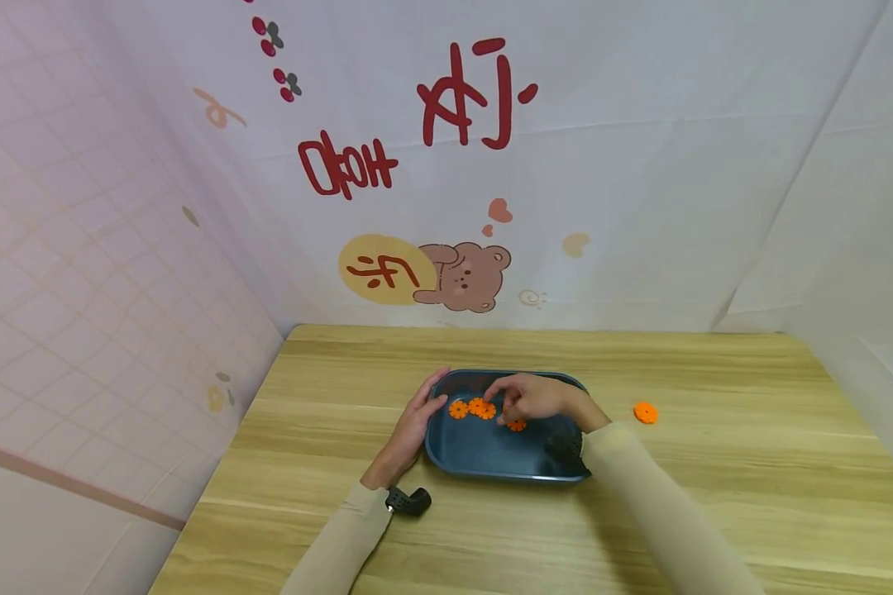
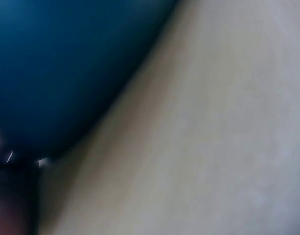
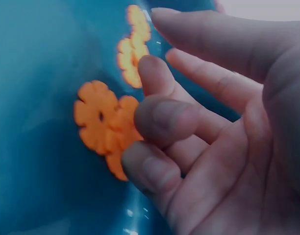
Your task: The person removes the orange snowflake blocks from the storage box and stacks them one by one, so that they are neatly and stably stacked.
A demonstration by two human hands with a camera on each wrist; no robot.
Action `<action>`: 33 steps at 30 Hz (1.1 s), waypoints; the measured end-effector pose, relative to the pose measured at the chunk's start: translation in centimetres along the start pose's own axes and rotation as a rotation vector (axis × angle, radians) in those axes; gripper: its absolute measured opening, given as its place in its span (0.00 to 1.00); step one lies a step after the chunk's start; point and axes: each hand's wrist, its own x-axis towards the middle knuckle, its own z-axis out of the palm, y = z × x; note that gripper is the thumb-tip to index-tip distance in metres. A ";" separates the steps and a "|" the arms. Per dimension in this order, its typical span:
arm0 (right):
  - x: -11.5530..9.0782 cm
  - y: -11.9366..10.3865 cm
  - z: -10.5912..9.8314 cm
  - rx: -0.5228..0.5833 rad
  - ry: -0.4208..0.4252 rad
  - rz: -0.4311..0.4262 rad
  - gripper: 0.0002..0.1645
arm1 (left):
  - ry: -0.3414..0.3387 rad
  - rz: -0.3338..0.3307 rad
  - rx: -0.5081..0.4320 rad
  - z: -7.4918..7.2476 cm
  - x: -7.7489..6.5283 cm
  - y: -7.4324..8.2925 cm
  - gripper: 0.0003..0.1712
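A dark blue tray [image 1: 484, 459] with rounded corners sits on the table. My left hand [image 1: 408, 434] holds its left end, thumb over the rim and the other fingers along the outside wall. Inside lie several orange flower-shaped notched discs [image 1: 458, 410], some overlapping. Over them is my right hand [image 1: 536, 397], its index finger pointing down at the discs. In the right wrist view the other fingers [image 3: 164, 120] bend loosely beside an overlapping pile of discs [image 3: 95, 117]; thumb and index finger are apart with nothing between them. The left wrist view shows only the blurred tray wall [image 2: 66, 63] and tabletop.
On the wooden table [image 1: 714, 496], right of the tray, lies another orange notched disc or small stack [image 1: 646, 412]. A printed white cloth [image 1: 640, 182] hangs behind the table and along its sides. A black wrist device [image 1: 409, 501] is strapped on my left wrist.
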 end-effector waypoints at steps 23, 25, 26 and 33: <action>2.6 -0.2 2.1 -0.076 0.085 0.072 0.18 | -0.022 -0.003 -0.019 0.0 0.0 0.0 0.32; 2.7 -0.2 2.2 -0.081 0.090 0.073 0.17 | -0.021 0.001 -0.021 0.0 0.0 0.0 0.32; 2.7 -0.2 2.2 -0.085 0.091 0.074 0.17 | -0.020 0.001 -0.021 0.0 0.1 0.0 0.32; 2.6 -0.5 2.5 -0.064 0.078 0.093 0.16 | -0.027 0.005 -0.036 -0.1 0.1 -0.2 0.33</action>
